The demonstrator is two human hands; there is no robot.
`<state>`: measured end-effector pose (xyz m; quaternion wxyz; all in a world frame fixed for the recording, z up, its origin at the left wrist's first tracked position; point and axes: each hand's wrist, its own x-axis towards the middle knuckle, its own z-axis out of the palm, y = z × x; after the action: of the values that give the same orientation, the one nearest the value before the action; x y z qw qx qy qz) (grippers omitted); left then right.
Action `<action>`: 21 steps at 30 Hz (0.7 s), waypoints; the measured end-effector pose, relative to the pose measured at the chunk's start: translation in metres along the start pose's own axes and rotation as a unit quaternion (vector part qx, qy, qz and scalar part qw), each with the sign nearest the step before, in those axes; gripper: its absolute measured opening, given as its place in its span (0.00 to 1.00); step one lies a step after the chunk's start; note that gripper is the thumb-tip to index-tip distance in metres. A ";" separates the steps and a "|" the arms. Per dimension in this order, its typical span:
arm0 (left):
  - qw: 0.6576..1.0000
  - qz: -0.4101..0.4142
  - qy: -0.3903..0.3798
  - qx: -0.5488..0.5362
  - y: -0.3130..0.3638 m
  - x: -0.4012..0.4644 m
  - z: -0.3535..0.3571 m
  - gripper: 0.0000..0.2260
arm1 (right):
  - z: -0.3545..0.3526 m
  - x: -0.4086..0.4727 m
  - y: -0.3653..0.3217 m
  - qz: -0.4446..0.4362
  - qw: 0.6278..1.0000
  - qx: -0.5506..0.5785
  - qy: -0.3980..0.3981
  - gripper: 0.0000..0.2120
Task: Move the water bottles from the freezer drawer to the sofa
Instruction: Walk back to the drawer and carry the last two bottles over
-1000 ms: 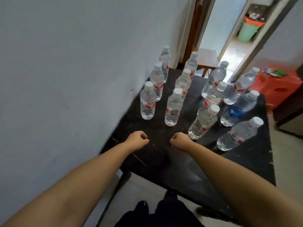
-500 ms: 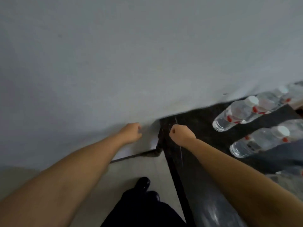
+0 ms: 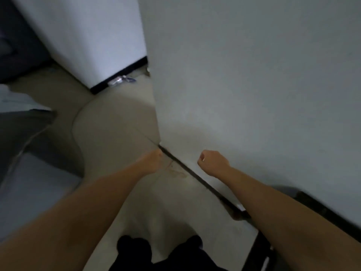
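Both bare arms reach forward and down from the bottom corners of the head view, roughly level with each other and well apart. The left hand [image 3: 153, 160] is curled into a loose fist with the fingers tucked under, and nothing shows inside it. The right hand [image 3: 212, 161] is balled the same way, knuckles forward and the thumb lying against the curled fingers; it holds nothing either. Neither fist touches the wall or anything else.

Under the hands lies a pale, smooth floor [image 3: 117, 130], crossed by a thin seam. A white wall [image 3: 254, 85] fills the right side and ends in a sharp outer corner just beyond the left fist, with a dark strip [image 3: 195, 176] running along its foot between the two hands. A second white wall [image 3: 88, 36] stands farther off on the left, with a black base of its own. Against that base lies a small crumpled clear thing [image 3: 119, 80], too blurred to name. At the lower right, the dark edge of a table [image 3: 316, 204] peeks past the right forearm. Dark trousers [image 3: 156, 253] show at the bottom.

Two arms, two fists, two walls. No water bottle can be seen in this view, so I cannot tell where they are.
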<state>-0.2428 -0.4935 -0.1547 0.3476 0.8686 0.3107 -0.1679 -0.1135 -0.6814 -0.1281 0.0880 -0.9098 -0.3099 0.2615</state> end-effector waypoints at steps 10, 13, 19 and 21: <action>0.980 -0.158 0.108 -0.054 -0.214 -0.132 -0.096 0.04 | 0.084 0.016 -0.253 -0.194 0.971 -0.116 -0.076 0.10; 0.958 -0.217 0.163 -0.091 -0.278 -0.175 -0.120 0.12 | 0.111 0.012 -0.330 -0.253 0.955 -0.135 -0.074 0.14; 0.910 -0.313 0.232 -0.144 -0.371 -0.256 -0.127 0.20 | 0.163 -0.009 -0.458 -0.359 0.905 -0.192 -0.121 0.13; 0.890 -0.344 0.246 -0.170 -0.390 -0.277 -0.120 0.19 | 0.180 -0.014 -0.492 -0.395 0.883 -0.209 -0.142 0.15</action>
<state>-0.6981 -0.3053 -0.1248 0.3224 0.6483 0.6898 -0.0024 -0.4732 -0.3002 -0.1157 -0.0533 -0.6626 -0.7003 0.2602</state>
